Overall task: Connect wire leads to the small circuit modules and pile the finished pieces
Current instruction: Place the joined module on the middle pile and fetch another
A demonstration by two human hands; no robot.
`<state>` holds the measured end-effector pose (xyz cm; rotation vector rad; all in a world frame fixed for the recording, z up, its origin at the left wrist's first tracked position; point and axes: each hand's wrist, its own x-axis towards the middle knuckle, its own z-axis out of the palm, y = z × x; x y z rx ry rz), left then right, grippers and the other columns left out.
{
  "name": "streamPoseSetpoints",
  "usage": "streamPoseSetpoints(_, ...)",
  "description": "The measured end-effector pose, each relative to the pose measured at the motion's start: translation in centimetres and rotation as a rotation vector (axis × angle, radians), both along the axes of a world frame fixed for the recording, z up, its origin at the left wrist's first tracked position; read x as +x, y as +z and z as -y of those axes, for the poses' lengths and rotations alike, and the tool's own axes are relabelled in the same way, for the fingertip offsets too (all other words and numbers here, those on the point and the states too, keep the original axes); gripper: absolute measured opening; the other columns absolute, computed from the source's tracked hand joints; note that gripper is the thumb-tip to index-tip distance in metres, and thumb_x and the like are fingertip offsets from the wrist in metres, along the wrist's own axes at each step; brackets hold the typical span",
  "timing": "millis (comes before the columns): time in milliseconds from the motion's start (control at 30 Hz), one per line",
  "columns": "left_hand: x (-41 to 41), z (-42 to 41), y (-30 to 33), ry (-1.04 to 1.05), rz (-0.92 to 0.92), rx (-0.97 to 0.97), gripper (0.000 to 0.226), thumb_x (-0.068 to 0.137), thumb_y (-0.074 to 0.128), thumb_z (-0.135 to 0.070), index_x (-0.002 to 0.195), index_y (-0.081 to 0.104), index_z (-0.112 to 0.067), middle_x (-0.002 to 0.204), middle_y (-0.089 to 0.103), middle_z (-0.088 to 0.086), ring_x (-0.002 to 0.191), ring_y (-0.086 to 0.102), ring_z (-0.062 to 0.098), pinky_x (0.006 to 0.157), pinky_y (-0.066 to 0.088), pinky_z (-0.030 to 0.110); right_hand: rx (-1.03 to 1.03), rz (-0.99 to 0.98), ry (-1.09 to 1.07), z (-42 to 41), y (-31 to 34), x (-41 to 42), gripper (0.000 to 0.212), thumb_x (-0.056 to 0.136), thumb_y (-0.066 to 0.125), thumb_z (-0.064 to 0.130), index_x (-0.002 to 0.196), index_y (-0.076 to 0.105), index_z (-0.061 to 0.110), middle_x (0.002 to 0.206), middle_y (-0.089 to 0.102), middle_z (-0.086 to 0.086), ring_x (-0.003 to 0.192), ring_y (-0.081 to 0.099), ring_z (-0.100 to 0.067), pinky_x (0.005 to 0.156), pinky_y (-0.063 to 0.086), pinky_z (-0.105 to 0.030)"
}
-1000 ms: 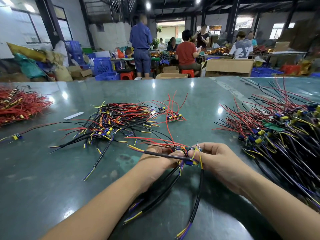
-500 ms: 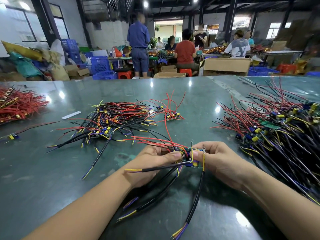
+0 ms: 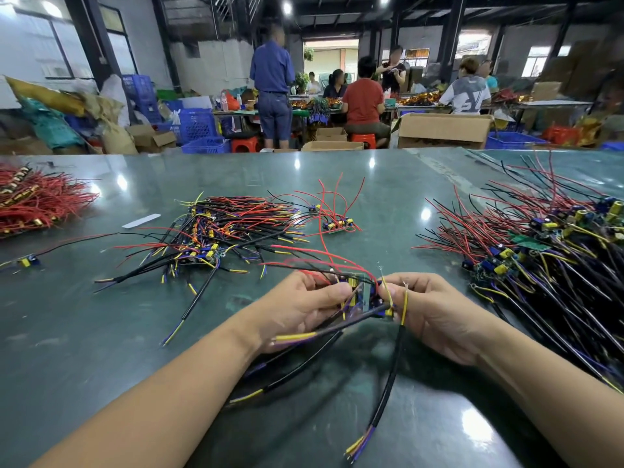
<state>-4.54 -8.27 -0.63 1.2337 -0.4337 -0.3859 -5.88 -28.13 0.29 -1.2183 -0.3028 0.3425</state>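
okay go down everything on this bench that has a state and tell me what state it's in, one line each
Left hand: gripping the circuit module.
Right hand: pinching a yellow lead at the module.
Circuit module: held above the table, leads dangling.
Middle pile: loose heap lying on the table.
Right pile: large tangled heap.
Red wire pile: lying at the far left.
Single module: lying apart, left.

Since a second ago the black cable (image 3: 324,329) with yellow and purple tips has swung from lying level across the left hand (image 3: 300,309) to slanting down toward 8 o'clock, its tip now below the wrist. The circuit module (image 3: 363,293) between the two hands has tilted up, its green board now showing. The right hand (image 3: 435,312) now pinches a yellow lead (image 3: 404,307) standing upright beside its fingertips.
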Motion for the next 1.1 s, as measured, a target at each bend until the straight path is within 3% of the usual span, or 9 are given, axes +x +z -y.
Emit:
streamPoseSetpoints(100,0.7,-0.2,0.0,0.160,-0.006,-0.056,0.008,0.079,0.063,-0.007,0.080,0.070,-0.004,0.077,0.070,0.008,0.070,0.067,0.015,0.071,0.055,0.023,-0.001,-0.024,-0.040,-0.2,0.1,0.0,0.014,0.072,0.062,0.008,0.074,0.074,0.000,0.072,0.068,-0.011,0.065,0.066,-0.014,0.062,0.054,-0.021)
streamPoseSetpoints(200,1.9,-1.6,0.3,0.561,0.010,0.083,0.019,0.088,0.059,-0.010,0.070,0.067,-0.010,0.063,0.066,-0.001,0.058,0.061,0.008,0.065,0.051,0.023,-0.036,-0.053,-0.068,-0.3,0.2,-0.1,0.013,0.069,0.066,0.012,0.073,0.076,0.003,0.073,0.070,-0.009,0.068,0.069,-0.016,0.062,0.055,-0.022)
streamPoseSetpoints(333,3.4,-4.9,0.4,0.984,0.153,0.936,0.031,0.091,0.059,-0.035,0.090,0.067,-0.005,0.086,0.065,0.014,0.087,0.060,0.029,0.073,0.040,0.033,-0.070,-0.100,-0.112,-0.4,0.3,0.0,0.016,0.065,0.070,0.012,0.077,0.074,0.002,0.080,0.071,-0.012,0.072,0.071,-0.018,0.066,0.057,-0.023)
streamPoseSetpoints(500,2.6,-5.6,1.3,1.067,0.230,1.327,0.043,0.087,0.060,-0.041,0.117,0.059,-0.010,0.120,0.060,0.014,0.110,0.055,0.033,0.085,0.042,0.037,-0.019,-0.148,-0.177,-0.5,0.6,0.0,0.017,0.065,0.069,0.010,0.081,0.069,0.004,0.077,0.072,-0.008,0.069,0.070,-0.012,0.063,0.056,-0.020)
streamPoseSetpoints(600,1.7,-5.3,2.1,1.187,0.587,1.093,0.026,0.086,0.065,-0.027,0.108,0.067,-0.015,0.103,0.064,0.007,0.082,0.059,0.023,0.076,0.043,0.029,0.121,-0.194,-0.248,-0.5,1.1,0.1,0.010,0.065,0.067,0.010,0.074,0.072,0.008,0.074,0.073,-0.007,0.066,0.070,-0.010,0.062,0.056,-0.019)
streamPoseSetpoints(667,1.0,-4.3,2.7,1.041,0.729,0.828,0.010,0.086,0.066,-0.016,0.094,0.070,-0.020,0.081,0.064,-0.006,0.062,0.051,0.005,0.065,0.039,0.016,0.245,-0.229,-0.283,-0.6,1.5,0.0,0.009,0.064,0.066,0.010,0.062,0.075,0.010,0.071,0.073,-0.006,0.065,0.070,-0.010,0.062,0.057,-0.020)
streamPoseSetpoints(867,-1.7,0.2,2.1,0.314,0.318,0.296,0.021,0.080,0.067,-0.012,0.099,0.068,-0.023,0.078,0.071,-0.006,0.064,0.061,0.003,0.060,0.051,0.017,0.364,-0.205,-0.257,-0.9,1.7,-0.4,0.009,0.064,0.066,0.009,0.065,0.076,0.009,0.076,0.073,-0.007,0.070,0.071,-0.011,0.063,0.057,-0.021)
streamPoseSetpoints(967,-2.1,1.6,1.3,0.261,0.208,0.160,0.028,0.067,0.070,-0.020,0.095,0.070,-0.022,0.083,0.073,-0.006,0.074,0.065,0.003,0.068,0.055,0.020,0.248,-0.121,-0.191,-1.6,1.0,-0.7,0.029,0.063,0.071,0.008,0.090,0.068,0.001,0.091,0.073,-0.015,0.077,0.071,-0.017,0.068,0.058,-0.024)
streamPoseSetpoints(1100,-1.8,1.7,0.8,0.317,0.202,0.175,0.020,0.079,0.066,-0.010,0.099,0.066,-0.013,0.085,0.071,-0.004,0.075,0.062,0.004,0.073,0.053,0.021,0.114,0.007,-0.241,-2.2,0.6,-0.9,0.030,0.054,0.079,0.020,0.082,0.075,0.010,0.091,0.073,-0.010,0.080,0.067,-0.015,0.076,0.057,-0.024)
